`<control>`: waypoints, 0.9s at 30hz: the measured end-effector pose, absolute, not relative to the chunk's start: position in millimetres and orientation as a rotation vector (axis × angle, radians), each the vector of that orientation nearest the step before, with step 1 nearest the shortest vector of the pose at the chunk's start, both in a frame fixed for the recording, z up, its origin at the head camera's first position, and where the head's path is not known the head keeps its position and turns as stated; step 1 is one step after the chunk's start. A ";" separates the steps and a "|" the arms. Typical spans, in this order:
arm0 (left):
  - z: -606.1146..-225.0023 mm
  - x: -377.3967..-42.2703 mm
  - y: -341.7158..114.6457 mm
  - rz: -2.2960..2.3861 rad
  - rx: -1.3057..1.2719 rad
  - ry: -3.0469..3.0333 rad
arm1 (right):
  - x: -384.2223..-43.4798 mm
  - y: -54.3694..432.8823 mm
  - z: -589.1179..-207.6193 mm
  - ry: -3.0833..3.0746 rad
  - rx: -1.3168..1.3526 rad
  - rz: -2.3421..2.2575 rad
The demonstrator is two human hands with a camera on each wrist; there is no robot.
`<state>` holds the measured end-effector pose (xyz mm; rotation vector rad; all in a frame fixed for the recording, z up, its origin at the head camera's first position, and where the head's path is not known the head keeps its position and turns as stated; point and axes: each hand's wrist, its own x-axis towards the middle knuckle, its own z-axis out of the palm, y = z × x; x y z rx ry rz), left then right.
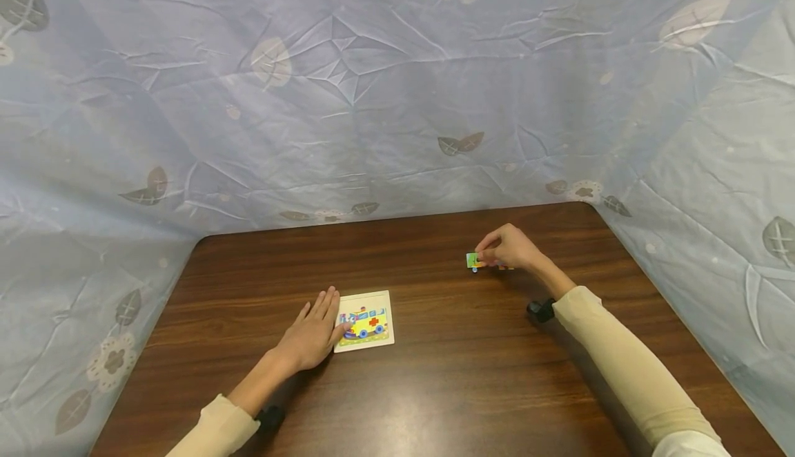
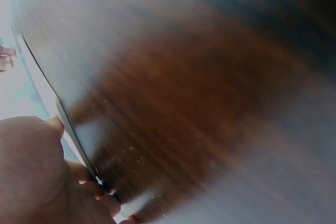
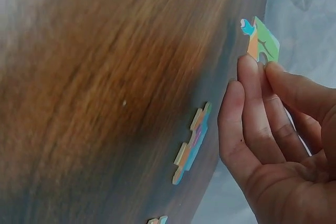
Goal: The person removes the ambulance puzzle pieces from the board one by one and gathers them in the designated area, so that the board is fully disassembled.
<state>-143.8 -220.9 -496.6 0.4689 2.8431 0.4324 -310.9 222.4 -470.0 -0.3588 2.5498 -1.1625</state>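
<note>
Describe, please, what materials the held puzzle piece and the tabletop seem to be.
The puzzle piece looks like thin wood or stiff cardboard with a printed face: flat, unbent, brightly coloured. The tabletop seems glossy wood or wood-look laminate: brown grain, pale glare.

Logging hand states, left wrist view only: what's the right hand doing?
Observer: The right hand pinches a piece, partly green and orange.
Operator: Any more pieces near it?
Observer: Yes, the right wrist view shows other pieces on the table.
Operator: And what's pictured on the board by my left hand?
Observer: The head view shows a yellow ambulance with a red cross on the board.
</note>
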 end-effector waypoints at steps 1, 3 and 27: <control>-496.9 -143.3 -221.0 0.439 0.472 2.845 | -311.8 222.5 -470.9 2.561 -0.348 -1.151; -497.9 -142.8 -221.1 0.463 0.481 2.848 | -313.4 222.4 -472.5 2.589 -0.340 -1.117; -495.0 -144.6 -221.2 0.399 0.455 2.831 | -317.9 212.1 -471.3 2.656 -0.403 -0.842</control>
